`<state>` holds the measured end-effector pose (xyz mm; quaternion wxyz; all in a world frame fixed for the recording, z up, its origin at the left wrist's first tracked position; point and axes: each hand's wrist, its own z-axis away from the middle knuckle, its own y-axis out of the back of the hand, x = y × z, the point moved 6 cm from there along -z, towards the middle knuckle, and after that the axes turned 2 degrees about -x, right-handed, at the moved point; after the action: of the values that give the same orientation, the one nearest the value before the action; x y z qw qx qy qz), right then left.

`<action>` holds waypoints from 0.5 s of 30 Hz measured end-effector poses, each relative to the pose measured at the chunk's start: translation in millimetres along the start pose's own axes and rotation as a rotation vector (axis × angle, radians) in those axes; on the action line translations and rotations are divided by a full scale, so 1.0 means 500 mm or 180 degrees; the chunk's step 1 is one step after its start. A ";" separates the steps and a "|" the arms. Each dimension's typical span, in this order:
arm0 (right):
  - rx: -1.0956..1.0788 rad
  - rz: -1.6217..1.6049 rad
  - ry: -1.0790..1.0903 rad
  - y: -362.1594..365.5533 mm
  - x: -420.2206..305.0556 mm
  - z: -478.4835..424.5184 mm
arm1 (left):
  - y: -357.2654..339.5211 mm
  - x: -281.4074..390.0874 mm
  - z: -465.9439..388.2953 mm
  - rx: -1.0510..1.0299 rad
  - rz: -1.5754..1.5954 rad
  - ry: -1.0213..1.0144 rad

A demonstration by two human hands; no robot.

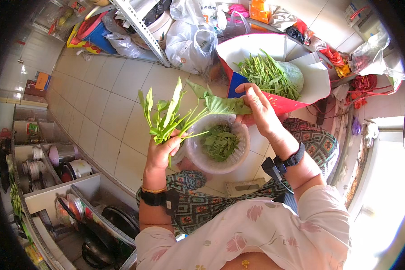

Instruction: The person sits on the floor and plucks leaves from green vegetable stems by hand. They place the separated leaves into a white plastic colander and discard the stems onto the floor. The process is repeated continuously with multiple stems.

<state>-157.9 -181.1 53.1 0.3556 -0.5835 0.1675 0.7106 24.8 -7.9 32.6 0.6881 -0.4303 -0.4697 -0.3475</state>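
My left hand (163, 150) grips a small bunch of leafy green stems (165, 125), which look like water spinach. The stems fan upward and to the right from the fist. My right hand (261, 111) pinches the end of a broad green leaf (222, 105) between thumb and fingers, and this leaf stretches towards the bunch. Below and between both hands stands a white plastic basket (191, 157) on the floor, with loose green leaves (221, 143) in it. Beyond my right hand, an open red-and-white box or bag (315, 79) holds more greens (266, 72) and a pale green melon (292, 75).
Cabinet compartments (99, 189) with pots and pans line the left side. A metal shelf post (145, 32) and white plastic bags (190, 47) stand at the back. Tangled bags and red string (361, 89) hang at right. A low plastic stool (244, 186) shows near my legs.
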 end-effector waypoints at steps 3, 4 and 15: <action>-0.0134 0.0709 0.0400 -0.001 -0.015 -0.005 | -0.006 0.001 -0.002 0.0041 -0.0060 0.0023; -0.0165 0.1169 0.0720 0.002 -0.010 -0.013 | -0.010 0.002 -0.005 0.0002 -0.0099 0.0035; 0.0820 -0.0304 0.0271 0.074 0.115 -0.078 | 0.013 -0.007 0.002 -0.0172 -0.0067 -0.0070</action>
<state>-159.9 -214.6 -18.2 0.4536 -0.5699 0.2444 0.6401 29.2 -4.0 27.7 0.6674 -0.4475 -0.4721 -0.3625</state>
